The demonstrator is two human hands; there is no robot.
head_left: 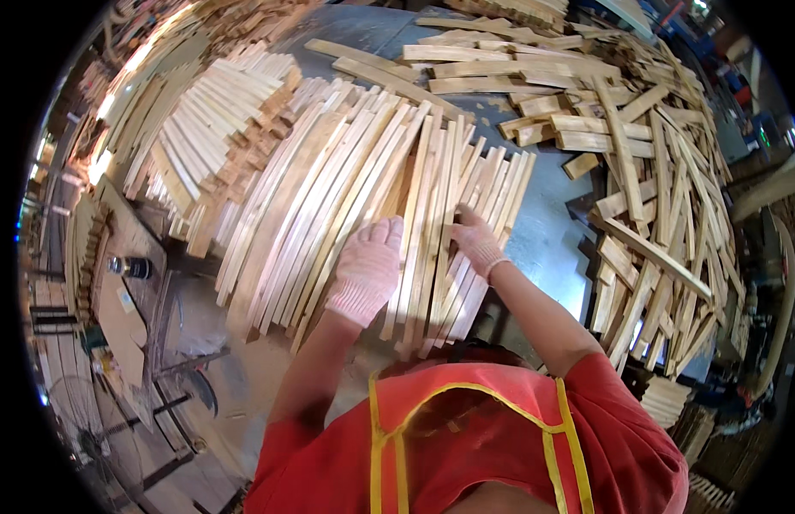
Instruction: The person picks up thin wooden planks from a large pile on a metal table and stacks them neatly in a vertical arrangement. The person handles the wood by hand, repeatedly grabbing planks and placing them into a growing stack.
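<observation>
A wide row of long pale wooden strips (316, 197) lies side by side on the metal table in front of me. My left hand (367, 264), in a knitted work glove, rests flat on the strips near the middle, its fingers stretched away from me. To its right, my gloved right hand (478, 242) is closed at the edge of a wooden strip (442, 201), thumb and fingers bent against it. Around that strip several others stand slightly raised and slanted, with a gap between the two hands.
Stacked wooden strips (213, 120) rise at the left. A jumbled heap of wood pieces (620, 146) covers the table's right side. Bare metal tabletop (547, 231) shows between row and heap. A dark can (130, 266) stands on a board at the left.
</observation>
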